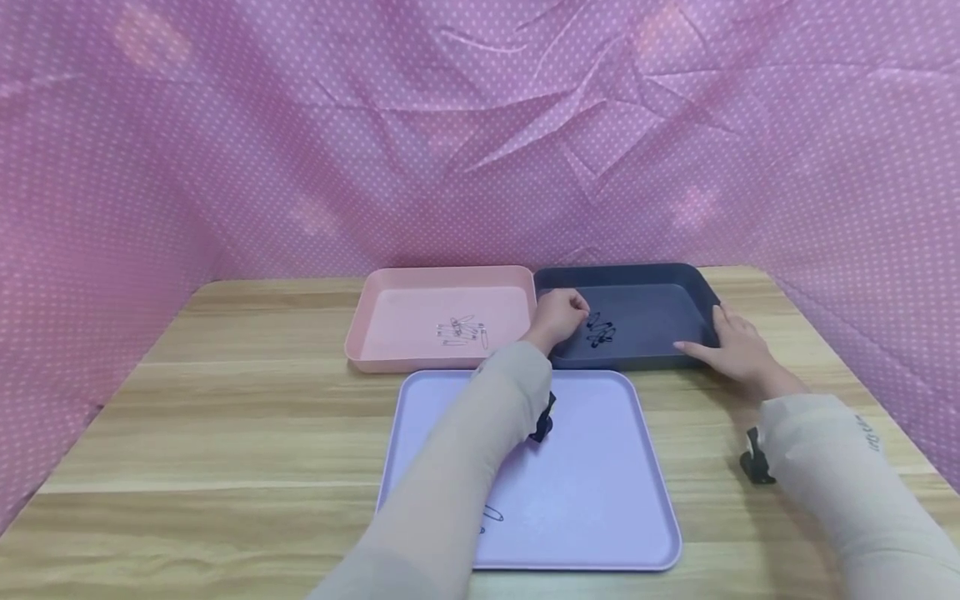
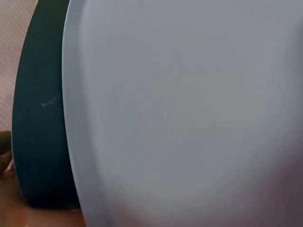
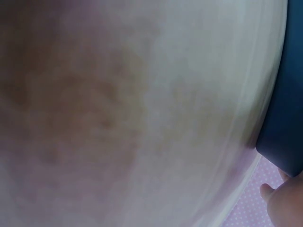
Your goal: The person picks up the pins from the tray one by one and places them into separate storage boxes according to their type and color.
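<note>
My left hand [image 1: 558,317] is over the left side of the dark blue tray [image 1: 652,317], thumb and forefinger pinched on what looks like a black safety pin, mostly hidden by the fingertips. Right beside them lies a small heap of black safety pins [image 1: 601,335]. At the tray's front right corner, my right hand [image 1: 738,350] holds the wall, thumb reaching over the rim and fingers along the right side. The left wrist view shows part of the left hand [image 2: 5,161] at its edge; in the right wrist view the right hand [image 3: 286,203] is by the tray corner.
A pink tray [image 1: 360,333] with several silver safety pins [image 1: 461,330] stands left of the dark one. In front lies a lavender tray [image 1: 592,483], partly under the left sleeve, with a safety pin [image 1: 492,513] showing. Pink dotted cloth [image 1: 480,150] surrounds the wooden table [image 1: 247,417].
</note>
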`<act>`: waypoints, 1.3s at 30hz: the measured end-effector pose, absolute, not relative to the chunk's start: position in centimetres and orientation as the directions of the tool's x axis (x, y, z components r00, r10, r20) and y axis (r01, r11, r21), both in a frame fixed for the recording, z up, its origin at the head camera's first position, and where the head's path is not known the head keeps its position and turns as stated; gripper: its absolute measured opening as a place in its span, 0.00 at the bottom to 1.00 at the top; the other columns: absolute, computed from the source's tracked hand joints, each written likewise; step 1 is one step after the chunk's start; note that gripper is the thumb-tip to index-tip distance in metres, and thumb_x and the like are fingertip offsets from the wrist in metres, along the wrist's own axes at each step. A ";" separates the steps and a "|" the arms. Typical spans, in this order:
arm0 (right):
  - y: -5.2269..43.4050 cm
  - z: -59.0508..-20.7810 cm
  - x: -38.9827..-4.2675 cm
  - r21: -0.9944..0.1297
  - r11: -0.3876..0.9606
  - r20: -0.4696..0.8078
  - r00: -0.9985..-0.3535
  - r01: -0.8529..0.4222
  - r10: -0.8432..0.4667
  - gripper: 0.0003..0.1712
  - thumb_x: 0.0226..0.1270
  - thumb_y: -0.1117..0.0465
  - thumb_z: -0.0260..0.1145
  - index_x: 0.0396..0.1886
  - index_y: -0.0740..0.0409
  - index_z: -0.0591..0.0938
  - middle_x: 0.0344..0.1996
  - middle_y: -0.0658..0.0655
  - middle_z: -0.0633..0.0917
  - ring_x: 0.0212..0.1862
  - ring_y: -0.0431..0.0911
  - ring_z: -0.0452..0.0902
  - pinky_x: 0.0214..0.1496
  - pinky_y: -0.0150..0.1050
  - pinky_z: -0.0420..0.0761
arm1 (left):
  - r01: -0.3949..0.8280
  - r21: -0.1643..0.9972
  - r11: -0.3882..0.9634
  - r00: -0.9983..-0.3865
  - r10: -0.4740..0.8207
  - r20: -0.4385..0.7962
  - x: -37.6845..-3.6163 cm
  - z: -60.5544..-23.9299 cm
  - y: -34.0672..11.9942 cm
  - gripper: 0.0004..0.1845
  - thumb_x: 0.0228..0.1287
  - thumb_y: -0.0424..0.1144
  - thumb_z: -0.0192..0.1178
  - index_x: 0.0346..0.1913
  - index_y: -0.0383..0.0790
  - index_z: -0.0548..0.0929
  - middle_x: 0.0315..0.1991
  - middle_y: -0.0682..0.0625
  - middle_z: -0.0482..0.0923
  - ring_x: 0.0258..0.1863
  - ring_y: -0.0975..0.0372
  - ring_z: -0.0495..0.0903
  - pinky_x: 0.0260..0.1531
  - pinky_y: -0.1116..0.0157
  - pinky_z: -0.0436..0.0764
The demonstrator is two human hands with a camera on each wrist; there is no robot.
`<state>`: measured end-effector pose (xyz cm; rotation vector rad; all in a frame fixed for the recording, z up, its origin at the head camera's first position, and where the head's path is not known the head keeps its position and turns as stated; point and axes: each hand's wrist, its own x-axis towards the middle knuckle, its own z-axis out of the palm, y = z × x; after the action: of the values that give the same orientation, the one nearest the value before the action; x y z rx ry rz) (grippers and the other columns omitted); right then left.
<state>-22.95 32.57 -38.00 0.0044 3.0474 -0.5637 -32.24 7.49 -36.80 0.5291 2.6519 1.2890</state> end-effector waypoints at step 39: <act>32.4 -37.9 -22.9 -0.362 0.931 -0.074 -0.997 0.039 0.013 0.57 0.56 0.36 0.51 0.60 0.79 0.36 0.60 0.78 0.37 0.59 0.71 0.34 0.57 0.61 0.39 | 0.035 0.845 0.533 -0.947 0.287 -0.142 -30.5 -35.9 7.6 0.03 0.56 0.35 0.55 0.29 0.40 0.78 0.28 0.54 0.75 0.28 0.64 0.72 0.29 0.69 0.71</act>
<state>-22.92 32.42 -37.92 0.0404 3.0178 -0.5681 -30.52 7.64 -35.91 0.2703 2.5099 1.3756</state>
